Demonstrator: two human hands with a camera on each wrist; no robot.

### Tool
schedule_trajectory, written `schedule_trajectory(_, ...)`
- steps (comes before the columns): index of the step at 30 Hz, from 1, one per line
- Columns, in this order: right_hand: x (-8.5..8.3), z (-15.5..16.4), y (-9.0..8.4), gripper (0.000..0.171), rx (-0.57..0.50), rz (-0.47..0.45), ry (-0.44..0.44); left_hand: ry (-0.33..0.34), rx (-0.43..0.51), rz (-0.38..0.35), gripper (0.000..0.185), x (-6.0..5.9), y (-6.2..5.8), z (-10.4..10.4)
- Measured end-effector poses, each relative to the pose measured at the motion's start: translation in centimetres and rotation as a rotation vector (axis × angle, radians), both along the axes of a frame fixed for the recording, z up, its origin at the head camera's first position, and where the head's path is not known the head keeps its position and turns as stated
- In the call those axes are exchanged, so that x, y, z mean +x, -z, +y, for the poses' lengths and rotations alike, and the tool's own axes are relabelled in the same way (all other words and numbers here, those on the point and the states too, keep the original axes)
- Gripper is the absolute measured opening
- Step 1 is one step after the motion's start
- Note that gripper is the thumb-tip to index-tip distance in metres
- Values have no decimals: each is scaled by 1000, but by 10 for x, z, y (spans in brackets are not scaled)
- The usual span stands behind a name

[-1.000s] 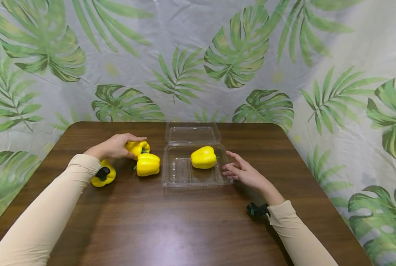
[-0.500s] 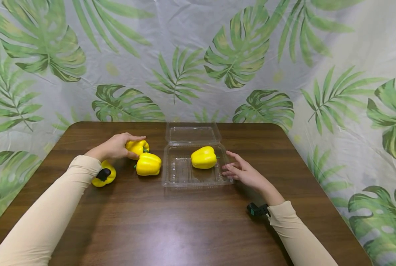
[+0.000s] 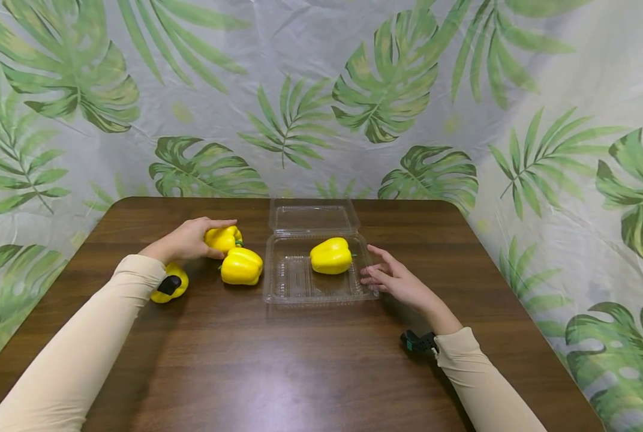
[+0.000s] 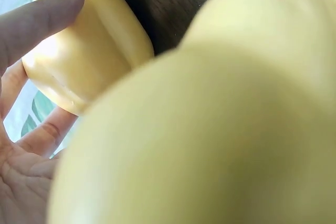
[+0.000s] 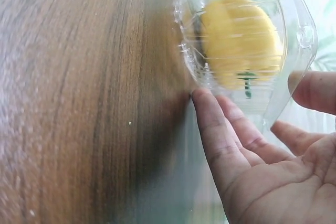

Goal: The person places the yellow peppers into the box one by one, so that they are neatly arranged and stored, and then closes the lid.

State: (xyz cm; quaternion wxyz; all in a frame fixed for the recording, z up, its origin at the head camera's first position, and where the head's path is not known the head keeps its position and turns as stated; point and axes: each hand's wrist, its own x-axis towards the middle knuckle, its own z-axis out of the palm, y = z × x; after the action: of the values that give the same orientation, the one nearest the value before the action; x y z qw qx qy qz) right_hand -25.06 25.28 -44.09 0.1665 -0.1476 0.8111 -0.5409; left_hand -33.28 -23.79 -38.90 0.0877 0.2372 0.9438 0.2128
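Observation:
My left hand [image 3: 186, 240] holds a yellow bell pepper [image 3: 224, 238] at the back left of the table. In the left wrist view, thumb and fingers curve around that pepper [image 4: 89, 40]. Just in front of it lies a second yellow bell pepper [image 3: 242, 267], close to the clear plastic container [image 3: 284, 297]. Inside the container, towards its right side, a third one [image 3: 330, 256] lies on its side. My right hand [image 3: 402, 283] touches the container's right wall with extended fingers; its thumb is near the rim in the right wrist view.
Another yellow bell pepper [image 3: 178, 290] lies under my left wrist, partly hidden by a black wrist camera [image 3: 168, 284]. The container's lid [image 3: 314, 216] is folded back towards the leaf-patterned curtain [image 3: 294, 126]. All stand on a brown wooden table [image 3: 278, 360].
The pepper in front of my left hand has shifted slightly right, towards the container, and turned a little. My left wrist has edged slightly right; my right hand stays put.

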Motion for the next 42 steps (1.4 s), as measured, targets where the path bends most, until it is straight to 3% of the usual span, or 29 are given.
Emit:
schedule_trajectory(11,2,0,1,65,-9,-13,8,-66,38,8,81,0,6,2)
schedule_trajectory(22,5,1,-1,65,-12,-21,11,-144,94,-11,84,1,5,-2)
schedule_trajectory(31,4,1,-1,66,-15,-16,9,-163,155,-4,84,10,-12,3)
schedule_trajectory(42,3,1,-2,66,-12,-11,2,-159,249,22,73,16,-28,21)
